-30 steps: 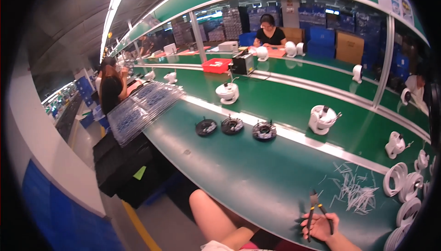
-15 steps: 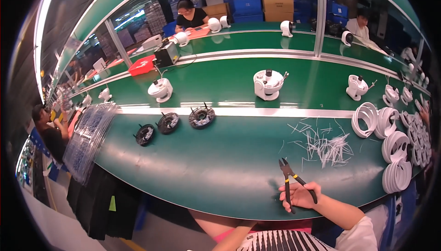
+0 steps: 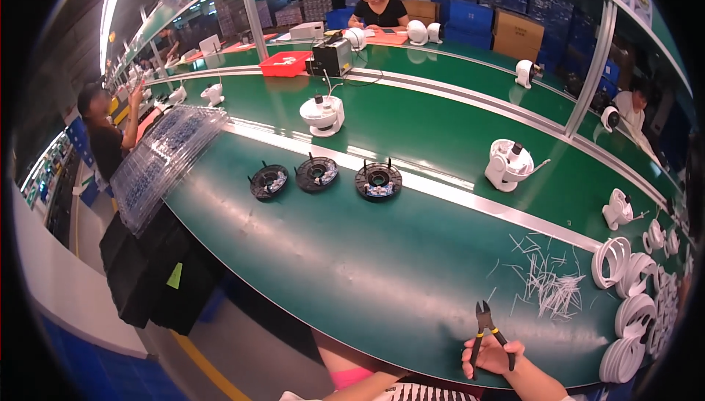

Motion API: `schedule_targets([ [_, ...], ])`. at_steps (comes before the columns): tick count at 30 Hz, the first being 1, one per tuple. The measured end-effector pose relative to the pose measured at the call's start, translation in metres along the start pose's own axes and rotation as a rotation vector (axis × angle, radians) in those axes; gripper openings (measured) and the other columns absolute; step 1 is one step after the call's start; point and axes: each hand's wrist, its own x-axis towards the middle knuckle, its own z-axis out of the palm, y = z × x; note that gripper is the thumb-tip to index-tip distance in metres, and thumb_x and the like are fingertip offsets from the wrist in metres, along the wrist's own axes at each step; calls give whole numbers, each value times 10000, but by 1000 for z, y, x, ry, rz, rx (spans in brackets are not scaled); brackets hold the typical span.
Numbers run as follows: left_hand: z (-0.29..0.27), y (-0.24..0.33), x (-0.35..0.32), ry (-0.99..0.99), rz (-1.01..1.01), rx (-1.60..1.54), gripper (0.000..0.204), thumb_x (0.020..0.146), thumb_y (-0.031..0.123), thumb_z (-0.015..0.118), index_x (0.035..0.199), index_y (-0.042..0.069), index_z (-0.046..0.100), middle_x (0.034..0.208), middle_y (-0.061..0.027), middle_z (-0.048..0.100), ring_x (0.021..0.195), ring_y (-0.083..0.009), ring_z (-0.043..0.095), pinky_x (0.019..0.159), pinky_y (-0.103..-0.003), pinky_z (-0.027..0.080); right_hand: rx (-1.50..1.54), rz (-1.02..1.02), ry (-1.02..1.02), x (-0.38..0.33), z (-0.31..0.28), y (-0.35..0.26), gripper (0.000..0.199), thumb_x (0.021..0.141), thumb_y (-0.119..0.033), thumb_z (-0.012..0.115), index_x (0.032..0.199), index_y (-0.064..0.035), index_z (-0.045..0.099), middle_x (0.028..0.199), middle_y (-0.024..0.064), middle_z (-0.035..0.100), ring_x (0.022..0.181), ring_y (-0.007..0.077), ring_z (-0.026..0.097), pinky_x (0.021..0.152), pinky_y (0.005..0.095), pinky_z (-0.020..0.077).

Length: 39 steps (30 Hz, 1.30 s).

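My right hand holds diagonal cutters near the front edge of the green table. Their black handles have yellow bands, and the jaws point away from me, slightly parted. Just beyond the cutters, to the right, lies a loose pile of thin white plastic strips. Stacked white rings stand to the right of my hand. Of my left arm only the forearm shows at the lower edge; that hand is out of sight. Farther left on the table sit three round black bases with upright prongs and small parts inside.
White camera-like housings stand on the green conveyor beyond a metal strip. Clear plastic trays are stacked at the table's left end. A red bin and a black box are farther back. Co-workers sit behind and at left.
The view has turned left, so the table's things appear farther right, and the far-right ones lower. My right hand still grips the cutters. The co-worker at left has a hand raised higher.
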Motion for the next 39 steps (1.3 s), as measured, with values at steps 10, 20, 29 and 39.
schedule_targets([
  [10,-38,8,-14,-72,3,31,348,795,195,493,1092,14,487,1008,-213,543,898,-283,553,765,-328,442,16,61,-13,-6,17,-13,739,669,-360,539,1236,52,305,1161,223,429,962,327,481,859,439,338],
  [20,-232,128,71,730,638,-7,137,755,-3,486,873,11,555,788,-136,598,637,-246,603,573,-294,474,-318,-450,299,-15,-3,-61,728,676,-369,578,1216,50,329,1059,184,482,918,269,513,814,409,397],
  [29,-292,177,303,1229,221,-191,783,588,171,660,1218,-22,237,1127,-234,430,1005,-370,462,843,-396,392,-156,-573,268,-34,-3,-82,708,700,-353,532,1224,62,298,1077,201,472,911,282,520,809,395,418],
  [39,-289,169,246,1269,614,117,515,560,60,688,1002,45,426,940,-141,502,774,-318,547,623,-352,471,-363,-351,381,-43,4,-100,554,756,-285,497,1169,63,372,1018,169,515,816,202,557,709,304,468],
])
